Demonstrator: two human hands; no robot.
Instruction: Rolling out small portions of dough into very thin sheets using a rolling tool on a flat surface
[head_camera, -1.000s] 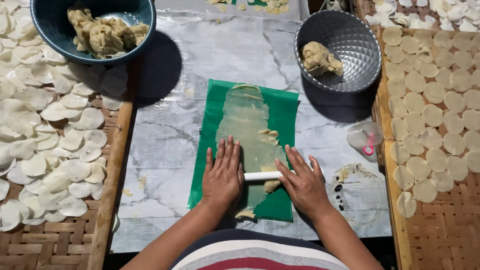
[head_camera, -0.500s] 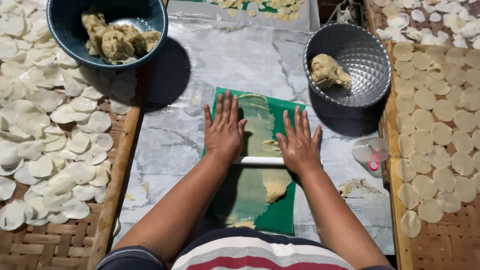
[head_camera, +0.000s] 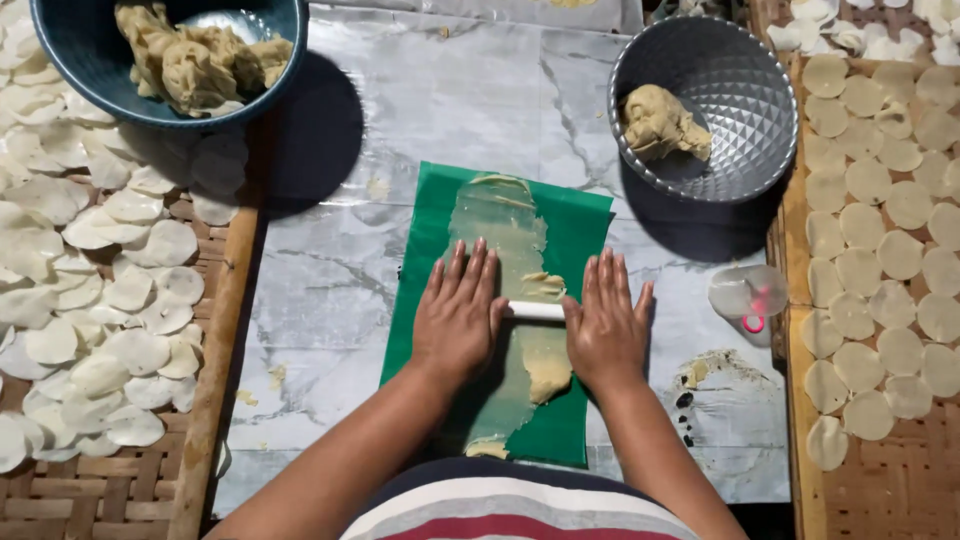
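Observation:
A green plastic sheet (head_camera: 580, 230) lies on the marble-patterned board (head_camera: 330, 290), with a thin strip of pale dough (head_camera: 500, 225) flattened along it. A white rolling pin (head_camera: 535, 311) lies across the dough. My left hand (head_camera: 458, 315) presses flat on the pin's left end, fingers together and stretched out. My right hand (head_camera: 605, 325) presses flat on its right end the same way. Only the pin's middle shows between the hands. A thicker lump of dough (head_camera: 547, 375) sits just below the pin.
A dark blue bowl (head_camera: 90, 85) of dough lumps stands at top left, a metal bowl (head_camera: 740, 110) with one dough lump at top right. Woven trays of thin round dough discs flank the board: left tray (head_camera: 90, 480), right tray (head_camera: 890, 470). A small clear cup (head_camera: 748, 300) lies at right.
Both hands rolled the pin away from me up the dough strip, then back towards me to about the sheet's middle. The dough strip looks longer and flatter.

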